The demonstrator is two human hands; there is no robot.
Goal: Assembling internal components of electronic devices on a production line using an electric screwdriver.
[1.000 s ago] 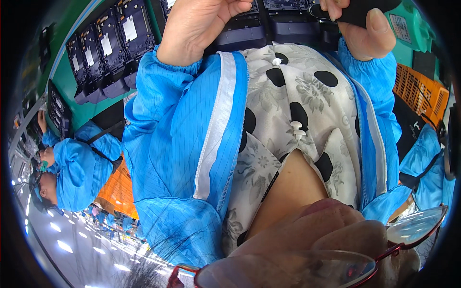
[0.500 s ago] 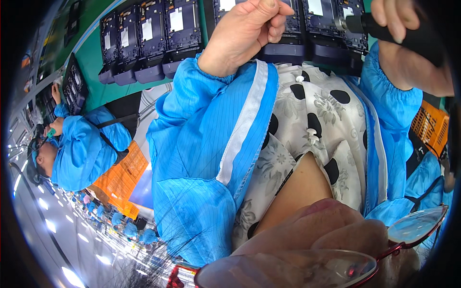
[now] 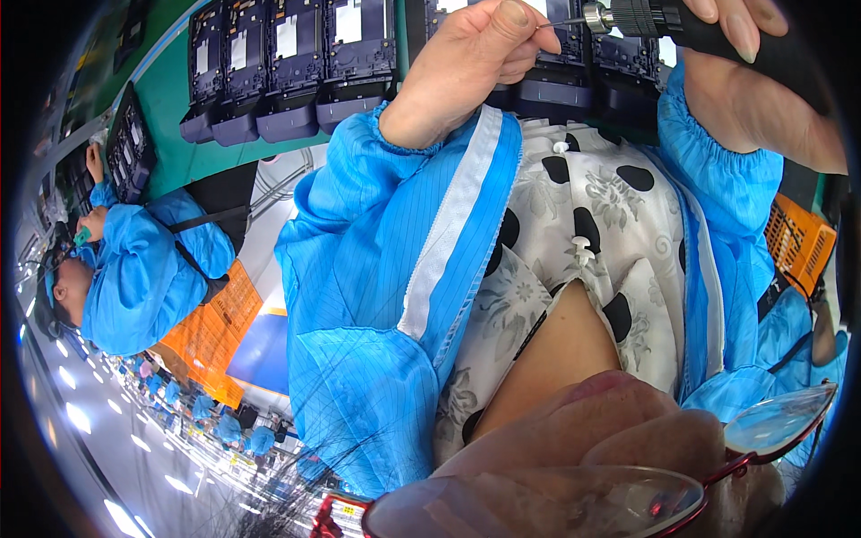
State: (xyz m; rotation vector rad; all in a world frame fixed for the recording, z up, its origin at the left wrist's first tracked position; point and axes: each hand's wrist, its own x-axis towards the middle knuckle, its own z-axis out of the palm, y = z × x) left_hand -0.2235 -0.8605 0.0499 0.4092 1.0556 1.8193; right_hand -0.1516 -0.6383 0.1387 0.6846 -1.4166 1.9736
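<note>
My right hand (image 3: pixel 737 27) is wrapped round a black electric screwdriver (image 3: pixel 639 16) with a knurled collar and a silver chuck. Its thin bit points left, its tip at the fingertips of my left hand (image 3: pixel 489 49). Thumb and forefinger of that hand are pinched together; whatever lies between them is too small to make out. Beneath both hands, dark purple device housings (image 3: pixel 549 85) lie side by side on the bench, partly covered by my hands and the tool. White rectangular patches show inside them.
More open housings (image 3: pixel 359 67) lie in a row to the left on a green bench top (image 3: pixel 278 154). Farther left, a co-worker in a blue smock (image 3: pixel 148 278) sits by an orange crate-like seat back (image 3: pixel 220 332). Another orange crate (image 3: pixel 807 238) stands at the right.
The screwdriver has moved left and up with my right hand, bringing its bit to my left fingertips. My left hand stays pinched, almost in place. The view has shifted slightly.
</note>
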